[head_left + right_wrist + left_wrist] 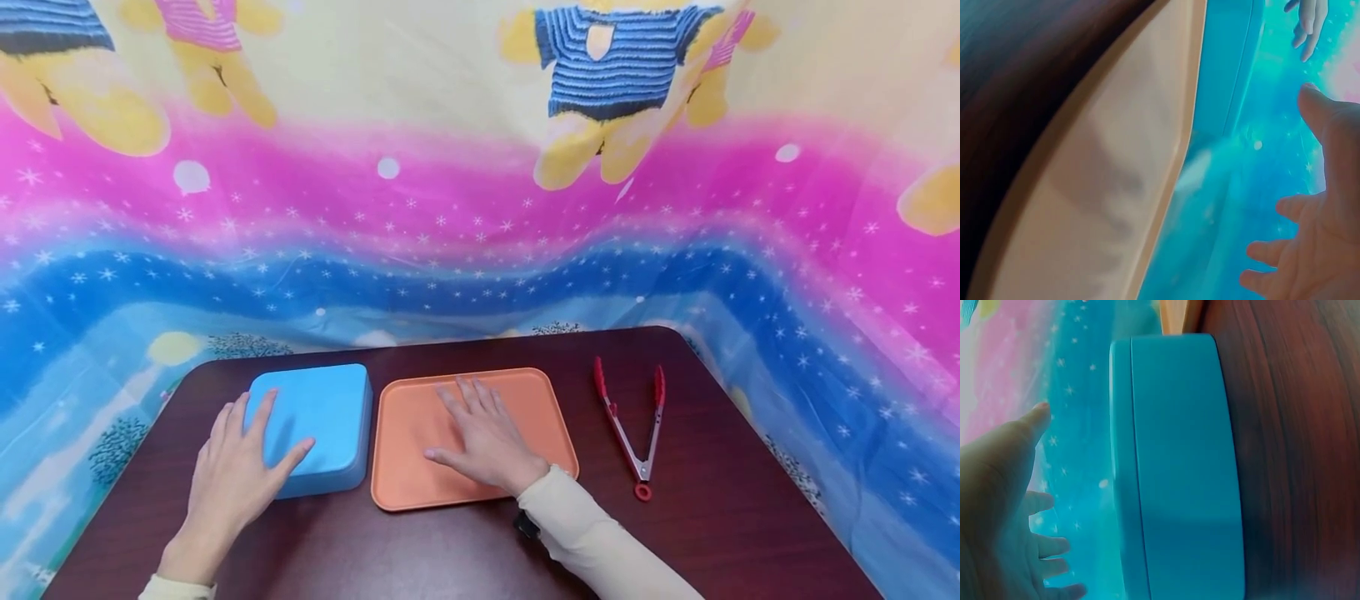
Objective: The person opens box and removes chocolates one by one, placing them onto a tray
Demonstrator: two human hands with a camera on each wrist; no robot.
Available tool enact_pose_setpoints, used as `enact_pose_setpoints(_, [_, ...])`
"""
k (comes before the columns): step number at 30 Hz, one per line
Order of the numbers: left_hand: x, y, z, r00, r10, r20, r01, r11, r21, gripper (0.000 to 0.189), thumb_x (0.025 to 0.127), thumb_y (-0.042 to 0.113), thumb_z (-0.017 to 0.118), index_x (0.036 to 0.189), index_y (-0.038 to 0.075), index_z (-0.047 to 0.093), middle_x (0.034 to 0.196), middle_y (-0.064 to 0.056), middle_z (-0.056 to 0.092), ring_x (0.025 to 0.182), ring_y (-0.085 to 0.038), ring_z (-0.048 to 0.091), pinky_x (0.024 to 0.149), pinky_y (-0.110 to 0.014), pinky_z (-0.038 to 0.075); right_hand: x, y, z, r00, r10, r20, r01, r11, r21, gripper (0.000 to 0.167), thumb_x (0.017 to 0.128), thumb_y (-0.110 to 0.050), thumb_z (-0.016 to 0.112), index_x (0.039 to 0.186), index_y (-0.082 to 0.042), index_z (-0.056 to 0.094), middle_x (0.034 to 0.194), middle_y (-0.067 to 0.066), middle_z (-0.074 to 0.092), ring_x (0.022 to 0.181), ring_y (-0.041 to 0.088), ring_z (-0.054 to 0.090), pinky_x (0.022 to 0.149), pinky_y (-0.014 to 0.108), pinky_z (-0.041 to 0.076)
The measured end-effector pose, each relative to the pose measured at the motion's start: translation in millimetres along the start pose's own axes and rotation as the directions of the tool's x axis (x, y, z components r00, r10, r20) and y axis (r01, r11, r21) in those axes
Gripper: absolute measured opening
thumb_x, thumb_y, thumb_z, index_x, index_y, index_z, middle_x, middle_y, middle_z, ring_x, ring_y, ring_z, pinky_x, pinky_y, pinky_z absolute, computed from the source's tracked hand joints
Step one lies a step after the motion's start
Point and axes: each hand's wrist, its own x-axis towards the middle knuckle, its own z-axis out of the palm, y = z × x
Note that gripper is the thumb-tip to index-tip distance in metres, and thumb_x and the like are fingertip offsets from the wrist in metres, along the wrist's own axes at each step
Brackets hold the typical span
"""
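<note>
A blue lidded box [322, 425] sits at the left of the dark table. Over its near left part hovers my left hand [234, 471], fingers spread and thumb apart; the left wrist view shows a gap between that hand [997, 494] and the box's side [1182, 469]. To the right of the box lies an orange rectangular tray [405, 442] with a low rim. My right hand [483, 437] is held above the tray, fingers extended, casting a shadow on it. In the right wrist view this hand [1322, 244] stays apart from the tray [1141, 112]. Neither hand holds anything.
Red-tipped metal tongs [642, 469] lie spread on the table right of the tray, their ring end toward me. A printed cloth [450, 208] with bears and snowflakes hangs behind and beside the brown table [420, 558]. A dark band [527, 525] shows at my right wrist.
</note>
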Motion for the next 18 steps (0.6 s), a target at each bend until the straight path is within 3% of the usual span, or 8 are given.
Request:
enact_pose_setpoints(6, [-3.1,-17.8,-3.4,0.996,-0.067,0.059,0.068,0.998,-0.018,0.096,0.092,0.066,0.059,0.161,0.011,0.021,0.153,-0.039,0.028,0.136,-0.057,0.029,0.097,-0.080,0.032,8.9,-15,6,0.998,-0.023,0.051,0.022,0.999,0.028,0.090,0.093,-0.067,0.056,0.164,-0.025,0.019,0.170,0.013,0.022,0.158,0.036,0.017,0.129,0.054,0.019])
enact_pose_setpoints(11, [-3.4,-31.1,-5.5,0.987,-0.113,0.119,0.115,0.993,-0.012,0.101,0.093,0.068,0.055,0.161,0.003,0.018,0.150,-0.043,0.030,0.133,-0.060,0.033,0.096,-0.080,0.033,14.1,-25,15,0.997,-0.037,0.065,0.035,0.999,0.037,0.088,0.095,-0.063,0.058,0.163,-0.024,0.020,0.169,0.014,0.025,0.157,0.034,0.021,0.129,0.052,0.021])
enact_pose_setpoints(18, [-0.9,-45.5,-9.4,0.944,-0.158,0.288,0.175,0.984,-0.033,0.107,0.095,0.071,0.048,0.161,0.000,0.003,0.154,-0.043,0.024,0.133,-0.065,0.031,0.096,-0.082,0.034,18.0,-39,22,0.992,-0.076,0.099,0.073,0.997,0.034,0.085,0.096,-0.061,0.057,0.163,-0.020,0.023,0.167,0.014,0.029,0.156,0.034,0.025,0.129,0.049,0.023])
